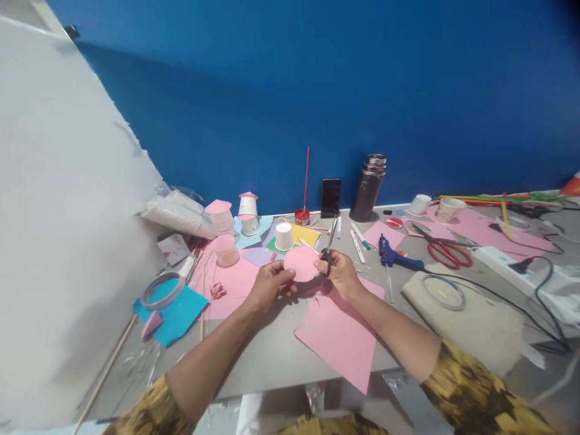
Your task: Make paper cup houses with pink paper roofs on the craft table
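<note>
Between my two hands is a round pink paper disc (pixel 301 264). My left hand (pixel 273 283) pinches its left edge between thumb and fingers. Black-handled scissors (pixel 333 234) are in my right hand (pixel 339 272), blades pointing up and away from me; the fingers of that hand also touch the disc's right edge. Below my right hand lies a cut sheet of pink paper (pixel 339 338), one corner hanging past the table's front edge. An upside-down white paper cup (pixel 284 236) stands just behind the disc.
Pink-topped paper cups (pixel 219 214) and a stack of cups (pixel 179 216) are at the back left. A tape roll (pixel 163 290) lies on blue paper (pixel 183 314). To the right are a blue glue gun (pixel 399 257), red-handled scissors (pixel 449 254), a power strip (pixel 521 281) and a dark flask (pixel 368 190).
</note>
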Demonstrator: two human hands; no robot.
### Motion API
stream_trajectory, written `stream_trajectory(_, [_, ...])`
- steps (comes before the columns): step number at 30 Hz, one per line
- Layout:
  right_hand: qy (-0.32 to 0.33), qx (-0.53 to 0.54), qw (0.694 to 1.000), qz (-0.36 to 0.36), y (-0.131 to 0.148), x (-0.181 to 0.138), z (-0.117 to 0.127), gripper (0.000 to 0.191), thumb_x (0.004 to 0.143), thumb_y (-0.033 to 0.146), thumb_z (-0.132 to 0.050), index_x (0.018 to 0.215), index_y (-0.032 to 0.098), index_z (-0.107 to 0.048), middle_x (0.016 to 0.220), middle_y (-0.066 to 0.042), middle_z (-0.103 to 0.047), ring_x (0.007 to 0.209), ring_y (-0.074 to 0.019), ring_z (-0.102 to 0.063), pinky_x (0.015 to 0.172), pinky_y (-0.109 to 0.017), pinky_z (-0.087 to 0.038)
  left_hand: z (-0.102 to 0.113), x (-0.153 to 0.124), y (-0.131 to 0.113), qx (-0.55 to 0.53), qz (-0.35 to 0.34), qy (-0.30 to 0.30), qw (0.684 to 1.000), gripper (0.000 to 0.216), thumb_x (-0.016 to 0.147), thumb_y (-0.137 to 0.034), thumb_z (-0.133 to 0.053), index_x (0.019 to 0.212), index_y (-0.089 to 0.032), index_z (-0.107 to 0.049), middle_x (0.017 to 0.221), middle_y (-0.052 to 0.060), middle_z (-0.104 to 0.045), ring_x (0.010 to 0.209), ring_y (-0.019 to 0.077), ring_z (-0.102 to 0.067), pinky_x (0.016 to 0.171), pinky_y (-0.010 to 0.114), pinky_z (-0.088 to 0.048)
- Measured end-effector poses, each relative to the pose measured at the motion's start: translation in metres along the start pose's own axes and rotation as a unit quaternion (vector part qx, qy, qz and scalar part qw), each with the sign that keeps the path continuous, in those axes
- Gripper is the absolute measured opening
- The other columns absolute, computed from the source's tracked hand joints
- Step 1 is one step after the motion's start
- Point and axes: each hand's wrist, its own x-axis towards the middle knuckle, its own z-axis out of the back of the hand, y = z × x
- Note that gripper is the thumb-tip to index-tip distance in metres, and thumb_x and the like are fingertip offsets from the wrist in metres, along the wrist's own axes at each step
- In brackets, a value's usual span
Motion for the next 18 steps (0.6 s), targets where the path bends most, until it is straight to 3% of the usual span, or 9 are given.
stream_trajectory(9, [0.066, -0.021, 0.997, -0.026, -0.006, 0.008, 0.01, 0.038, 0.074, 0.051, -0.077, 0.077, 0.014, -0.073, 0.071, -0.005, -0.07, 0.048, -0.006, -0.04, 0.042, -0.02, -0.025, 0.007, 0.006, -0.006, -0.038, -0.051, -0.089, 0.994, 0.03, 0.072, -0.032, -0.077, 0.092, -0.012, -0.07, 0.077, 0.006, -0.072, 0.06, 0.0135, -0.064, 0.052, 0.023, -0.047])
stream_trajectory(18, [0.112, -0.03, 0.993, -0.025, -0.006, 0.007, 0.013, 0.043, 0.075, 0.056, -0.078, 0.079, 0.013, -0.076, 0.067, -0.005, -0.068, 0.05, -0.0067, -0.04, 0.042, -0.019, -0.025, 0.01, 0.012, -0.007, -0.078, -0.061, -0.095, 0.991, 0.032, 0.067, -0.034, -0.082, 0.087, -0.013, -0.067, 0.074, 0.002, -0.069, 0.058, 0.0124, -0.063, 0.05, 0.022, -0.046])
